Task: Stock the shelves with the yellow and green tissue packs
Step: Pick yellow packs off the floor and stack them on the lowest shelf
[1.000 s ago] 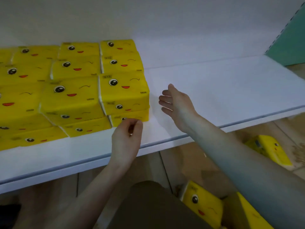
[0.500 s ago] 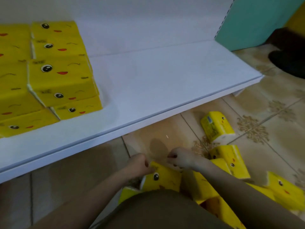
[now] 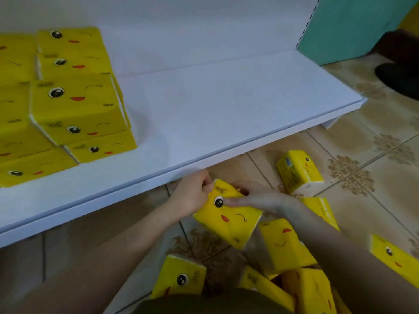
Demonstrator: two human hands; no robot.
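Note:
A yellow tissue pack [image 3: 229, 219] with a cartoon face is held just below the front edge of the white shelf [image 3: 226, 105]. My left hand [image 3: 192, 193] grips its upper left corner. My right hand [image 3: 256, 198] grips its top edge, thumb pressed beside the printed eye. Several more yellow packs lie on the floor: one [image 3: 299, 171] to the right under the shelf edge, one [image 3: 181, 277] below, and a pile [image 3: 285, 245] at lower right. Stacked yellow packs [image 3: 74, 105] fill the shelf's left part. No green packs are in view.
The shelf's right half is bare white up to its end at a teal side panel [image 3: 353, 26]. The floor is patterned beige tile [image 3: 374, 155]. A dark object [image 3: 401, 71] sits on the floor at far right. My knee [image 3: 204, 302] is at the bottom centre.
The hands dropped from the shelf to the floor pile, took hold of one yellow pack, and now lift it toward the shelf edge. The view shifted right and down.

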